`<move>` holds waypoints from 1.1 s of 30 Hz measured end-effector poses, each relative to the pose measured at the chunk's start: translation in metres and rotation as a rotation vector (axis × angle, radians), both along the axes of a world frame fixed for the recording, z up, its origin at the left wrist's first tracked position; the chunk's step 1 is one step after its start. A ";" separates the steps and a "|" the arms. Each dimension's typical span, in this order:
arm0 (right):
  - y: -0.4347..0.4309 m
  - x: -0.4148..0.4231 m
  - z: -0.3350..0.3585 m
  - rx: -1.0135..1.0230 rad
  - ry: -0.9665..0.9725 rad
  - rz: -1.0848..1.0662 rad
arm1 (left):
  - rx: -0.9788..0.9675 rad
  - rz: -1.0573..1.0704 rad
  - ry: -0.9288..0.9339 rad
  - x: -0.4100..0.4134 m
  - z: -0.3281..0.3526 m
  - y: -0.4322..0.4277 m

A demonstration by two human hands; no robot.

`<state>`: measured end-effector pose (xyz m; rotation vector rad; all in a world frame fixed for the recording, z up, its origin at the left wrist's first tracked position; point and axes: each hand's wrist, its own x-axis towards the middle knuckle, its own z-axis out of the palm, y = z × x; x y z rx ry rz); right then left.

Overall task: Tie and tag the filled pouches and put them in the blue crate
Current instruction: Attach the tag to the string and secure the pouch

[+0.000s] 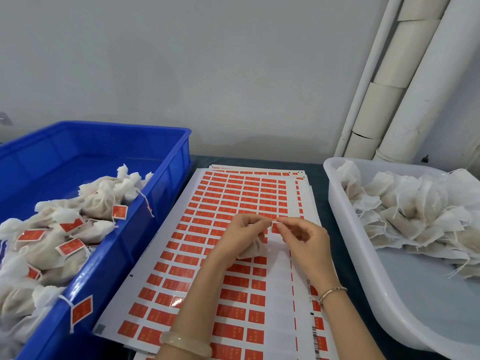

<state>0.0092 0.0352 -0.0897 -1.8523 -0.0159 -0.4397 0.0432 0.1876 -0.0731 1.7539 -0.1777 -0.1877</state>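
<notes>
1. The left hand [241,233] gripped a filled pouch [253,250] over the sticker sheets [233,188] at mid-surface.
2. The right hand [305,236] pinched a red tag [275,227] at the pouch's one o'clock.
3. The blue crate [179,162] of tagged pouches [52,245] sat at nine o'clock, and a white tub [345,229] at three.

Plain grey wall [207,61], 3 pale pipes [428,94] slanting up the right corner, dark tabletop [314,166] beneath
</notes>
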 end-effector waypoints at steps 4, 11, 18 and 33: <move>-0.001 0.001 0.001 -0.013 -0.015 -0.029 | 0.082 0.010 -0.076 0.000 0.000 -0.002; 0.001 0.000 0.000 -0.083 0.003 -0.022 | 0.143 0.032 -0.136 0.001 -0.003 -0.006; 0.001 0.002 -0.003 -0.042 -0.007 -0.083 | 0.153 0.015 -0.138 0.002 -0.006 -0.006; 0.015 -0.009 0.002 0.026 0.061 0.020 | 0.009 0.251 -0.050 -0.020 -0.006 0.000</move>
